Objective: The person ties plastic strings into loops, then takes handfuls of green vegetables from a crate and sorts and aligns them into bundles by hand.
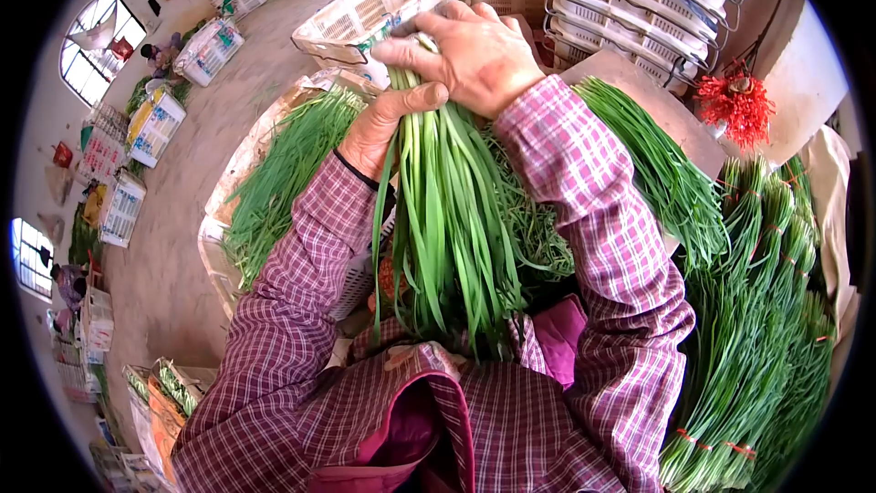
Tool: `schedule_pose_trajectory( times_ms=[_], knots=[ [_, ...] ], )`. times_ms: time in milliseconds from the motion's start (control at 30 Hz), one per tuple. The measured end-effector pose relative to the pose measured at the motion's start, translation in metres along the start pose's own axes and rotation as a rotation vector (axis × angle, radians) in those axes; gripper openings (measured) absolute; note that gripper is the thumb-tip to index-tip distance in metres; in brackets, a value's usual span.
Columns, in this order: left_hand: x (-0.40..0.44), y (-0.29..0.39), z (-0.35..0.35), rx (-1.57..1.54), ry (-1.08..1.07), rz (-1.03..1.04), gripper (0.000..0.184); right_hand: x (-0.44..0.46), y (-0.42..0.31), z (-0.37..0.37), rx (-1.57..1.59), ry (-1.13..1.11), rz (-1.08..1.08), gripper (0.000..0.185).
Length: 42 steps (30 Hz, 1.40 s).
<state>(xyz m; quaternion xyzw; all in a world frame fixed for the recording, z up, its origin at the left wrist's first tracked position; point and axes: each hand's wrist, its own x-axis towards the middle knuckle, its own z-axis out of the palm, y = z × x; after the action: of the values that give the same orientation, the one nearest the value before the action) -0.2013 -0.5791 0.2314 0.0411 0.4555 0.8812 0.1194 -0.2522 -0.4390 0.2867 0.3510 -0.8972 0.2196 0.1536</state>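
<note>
A bunch of long, flat-leaved garlic chives (429, 192) hangs in front of my chest, pale stem ends up and green leaves down. My left hand (376, 128) is closed around it just below the stem ends, thumb across the front. Above it, my right hand (484, 59) is at the stem ends, its thumb in front and its fingers behind them; the fingertips are partly blurred. Loose chives (292, 173) lie in a crate to the left, and another loose pile (652, 164) rests on a board to the right.
Tied bundles of chives (748, 310) with red bands are heaped at the right. Stacked white crates (639, 0) stand at the back right, near a hanging bunch of red ties (735, 110). A plastic crate (374, 9) sits ahead. Other people and crates line the left wall.
</note>
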Motion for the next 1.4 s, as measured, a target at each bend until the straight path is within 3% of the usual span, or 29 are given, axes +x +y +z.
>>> schedule_pose_trajectory(
  times_ms=[67,100,133,200,300,400,500,567,600,633,667,733,833,933,967,1000,1033,1100,1200,1233,1267,1333,1400],
  knots=[
    [0.001,0.008,0.004,0.092,-0.141,0.004,0.04,0.005,0.016,0.005,0.574,0.068,-0.017,0.082],
    [0.001,0.01,0.012,0.145,-0.108,0.123,0.039,0.002,0.023,0.009,0.89,0.143,-0.041,0.084],
    [0.003,0.021,0.006,0.197,-0.143,0.058,0.038,0.001,0.028,0.017,1.002,0.255,-0.113,0.088],
    [0.011,0.032,-0.002,0.134,-0.002,0.222,0.036,-0.012,0.019,0.028,1.085,0.194,-0.16,0.105],
    [0.026,0.062,-0.006,0.224,0.048,0.288,0.027,-0.036,0.014,0.062,0.983,0.131,-0.139,0.113],
    [0.03,0.097,-0.023,0.295,0.08,0.431,0.025,-0.067,0.029,0.08,0.876,-0.001,0.049,0.091],
    [0.027,0.129,-0.04,0.449,0.199,0.655,0.026,-0.104,0.073,0.135,0.517,-0.038,0.119,0.053],
    [0.024,0.153,-0.061,0.503,0.27,0.704,0.026,-0.134,0.109,0.169,0.419,0.0,0.196,0.042],
    [0.024,0.164,-0.073,0.49,0.281,0.707,0.026,-0.145,0.119,0.165,0.382,-0.148,0.308,0.043],
    [0.017,0.172,-0.073,0.466,0.315,0.735,0.023,-0.164,0.14,0.189,0.2,-0.022,0.245,0.037],
    [0.015,0.181,-0.081,0.41,0.305,0.743,0.021,-0.168,0.144,0.177,0.185,-0.219,0.415,0.032],
    [0.012,0.197,-0.09,0.368,0.296,0.814,0.021,-0.177,0.159,0.171,0.037,-0.403,0.581,0.027],
    [-0.006,0.215,-0.078,0.402,0.389,0.84,0.022,-0.183,0.174,0.167,0.067,-0.364,0.616,0.029],
    [-0.006,0.257,-0.094,0.405,0.3,0.862,0.025,-0.178,0.172,0.159,0.15,-0.242,0.542,0.032],
    [-0.01,0.257,-0.081,0.53,0.227,0.926,0.026,-0.176,0.169,0.156,0.173,-0.251,0.538,0.032],
    [-0.012,0.24,-0.041,0.622,0.136,1.049,0.01,-0.173,0.164,0.153,0.195,-0.26,0.535,0.032],
    [-0.012,0.232,-0.027,0.768,0.198,1.145,0.01,-0.172,0.16,0.152,0.187,-0.273,0.525,0.032],
    [-0.021,0.214,-0.002,1.102,0.312,1.237,0.016,-0.17,0.147,0.148,0.189,-0.292,0.501,0.03],
    [-0.018,0.175,-0.002,1.565,0.127,1.338,0.027,-0.175,0.152,0.163,0.212,-0.321,0.45,0.033],
    [-0.011,0.164,-0.016,1.615,-0.033,1.148,0.025,-0.177,0.152,0.165,0.235,-0.324,0.441,0.033],
    [-0.008,0.137,-0.024,1.436,-0.174,1.033,0.024,-0.177,0.15,0.164,0.231,-0.334,0.432,0.033],
    [-0.009,0.073,-0.027,2.017,-0.224,1.249,0.011,-0.178,0.146,0.161,0.258,-0.335,0.421,0.032],
    [-0.019,-0.013,-0.049,2.036,-0.347,1.093,0.011,-0.18,0.144,0.161,0.251,-0.333,0.415,0.031]
  ],
)
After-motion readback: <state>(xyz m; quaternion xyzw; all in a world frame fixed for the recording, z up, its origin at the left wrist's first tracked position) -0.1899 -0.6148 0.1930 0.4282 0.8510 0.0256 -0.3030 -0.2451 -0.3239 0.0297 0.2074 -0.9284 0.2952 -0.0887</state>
